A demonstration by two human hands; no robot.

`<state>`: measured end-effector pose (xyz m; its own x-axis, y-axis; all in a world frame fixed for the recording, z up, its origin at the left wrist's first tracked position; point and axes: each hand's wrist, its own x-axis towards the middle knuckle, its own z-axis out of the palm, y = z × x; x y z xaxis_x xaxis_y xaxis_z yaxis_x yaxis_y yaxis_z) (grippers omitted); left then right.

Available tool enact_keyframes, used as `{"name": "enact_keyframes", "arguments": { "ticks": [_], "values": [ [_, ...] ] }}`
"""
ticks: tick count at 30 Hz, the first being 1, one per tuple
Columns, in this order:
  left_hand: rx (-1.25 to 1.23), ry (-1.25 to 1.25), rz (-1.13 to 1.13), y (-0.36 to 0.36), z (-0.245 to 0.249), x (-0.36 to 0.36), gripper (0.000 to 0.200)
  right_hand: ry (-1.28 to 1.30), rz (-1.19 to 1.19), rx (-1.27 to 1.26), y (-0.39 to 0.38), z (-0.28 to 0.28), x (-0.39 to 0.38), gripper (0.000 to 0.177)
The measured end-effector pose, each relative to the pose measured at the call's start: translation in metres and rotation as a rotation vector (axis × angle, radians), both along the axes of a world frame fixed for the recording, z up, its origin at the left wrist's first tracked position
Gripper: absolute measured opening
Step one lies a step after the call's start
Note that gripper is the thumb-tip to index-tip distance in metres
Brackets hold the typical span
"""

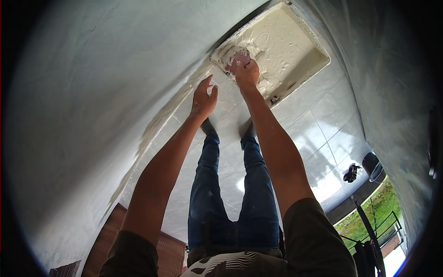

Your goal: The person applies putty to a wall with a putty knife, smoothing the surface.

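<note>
A rectangular tray (302, 76) with a light rim lies on the floor at the top of the view. Thick cream-coloured paste (279, 41) fills much of it, ridged and smeared on the surface. My right hand (248, 74) grips a flat reddish-brown spreading tool (236, 61), its face smeared with paste, at the tray's left corner. How its handle is shaped is hidden by my fingers. My left hand (204, 98) hovers over the floor just left of the tray, thumb and fingers apart, holding nothing.
A grey wall (92, 83) rises close on the left, with paste streaks along its base. Pale glossy tiles (318, 124) cover the floor under my feet. At lower right are a dark bucket (370, 162), a small black object (351, 173) and a doorway onto grass (380, 207).
</note>
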<state>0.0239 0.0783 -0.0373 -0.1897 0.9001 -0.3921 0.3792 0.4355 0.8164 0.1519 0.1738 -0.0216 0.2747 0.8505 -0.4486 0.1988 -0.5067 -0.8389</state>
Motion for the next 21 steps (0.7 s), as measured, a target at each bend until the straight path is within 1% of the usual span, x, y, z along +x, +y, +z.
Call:
{"name": "enact_keyframes", "arguments": {
  "ticks": [1,5,7,11,13,14,16,17,19,21],
  "values": [
    [-0.015,-0.005,0.017,-0.001,-0.001,0.001,0.049,0.059,-0.020,-0.063,0.001,0.000,0.000,0.016],
    [-0.034,-0.018,0.047,-0.006,-0.003,0.001,0.048,0.057,0.009,-0.022,-0.001,-0.038,0.004,0.017],
    [-0.016,-0.003,0.035,-0.009,-0.006,0.000,0.048,0.186,-0.035,-0.034,0.000,-0.042,0.005,0.019],
    [-0.035,-0.007,0.043,-0.010,-0.001,-0.003,0.047,0.184,-0.055,-0.056,0.004,-0.051,0.008,0.019],
    [-0.031,0.003,0.037,-0.011,-0.001,-0.004,0.047,0.197,-0.061,0.029,0.007,-0.058,0.007,0.020],
    [-0.028,0.015,0.031,-0.011,-0.002,-0.005,0.047,0.199,-0.062,0.029,0.007,-0.062,0.007,0.020],
    [-0.024,0.014,0.021,-0.011,-0.002,-0.006,0.047,0.467,-0.194,0.088,0.012,-0.039,0.006,0.016],
    [-0.020,0.012,0.010,-0.011,-0.002,-0.005,0.048,0.466,-0.196,0.088,0.015,-0.026,0.007,0.016],
    [-0.010,0.014,0.008,-0.012,-0.004,-0.005,0.048,0.275,-0.096,0.019,0.018,-0.002,0.009,0.019],
    [0.000,0.017,0.007,-0.012,-0.005,-0.003,0.048,0.277,-0.126,0.008,0.022,-0.002,0.011,0.020]
  ]
}}
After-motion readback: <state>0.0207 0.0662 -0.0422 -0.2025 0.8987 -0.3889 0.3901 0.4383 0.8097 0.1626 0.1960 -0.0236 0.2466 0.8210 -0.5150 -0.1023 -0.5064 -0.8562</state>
